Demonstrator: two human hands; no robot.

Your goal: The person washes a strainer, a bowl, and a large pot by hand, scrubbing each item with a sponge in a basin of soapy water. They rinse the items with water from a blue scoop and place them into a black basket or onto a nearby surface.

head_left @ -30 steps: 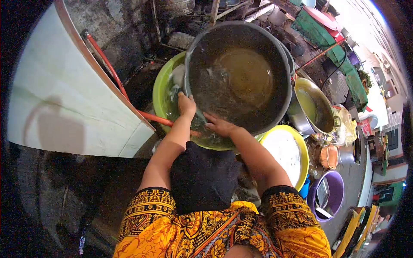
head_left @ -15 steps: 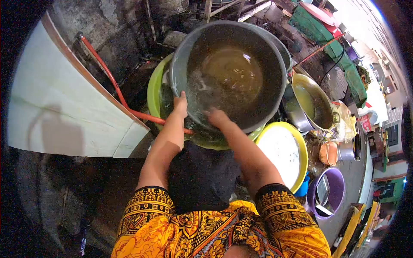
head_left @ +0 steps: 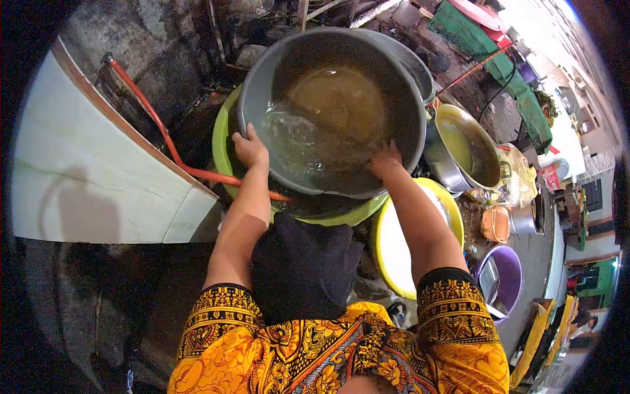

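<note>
A large round grey basin (head_left: 262,72) holds cloudy, rippling water (head_left: 289,141) and stands over a wide lime-green tub (head_left: 223,141). My left hand (head_left: 251,150) grips the basin's near-left rim, thumb up on the edge. Inside the near-right wall, my right hand (head_left: 387,159) lies low by the water with its fingers stretched out; I see nothing held in it, though part of its underside is hidden. Between my forearms, a red-orange hose (head_left: 216,176) ends at the green tub's near edge.
A white panel (head_left: 118,157) rises at left. On the right stand a metal pot (head_left: 482,134) of yellowish liquid, a yellow-rimmed tub (head_left: 400,249), an orange basket (head_left: 495,224) and a purple tub (head_left: 515,282). Another grey rim (head_left: 420,65) shows behind the basin.
My right hand has moved rightward along the basin's near inner side. The basin has shifted slightly left in view, and the water's ripples have spread.
</note>
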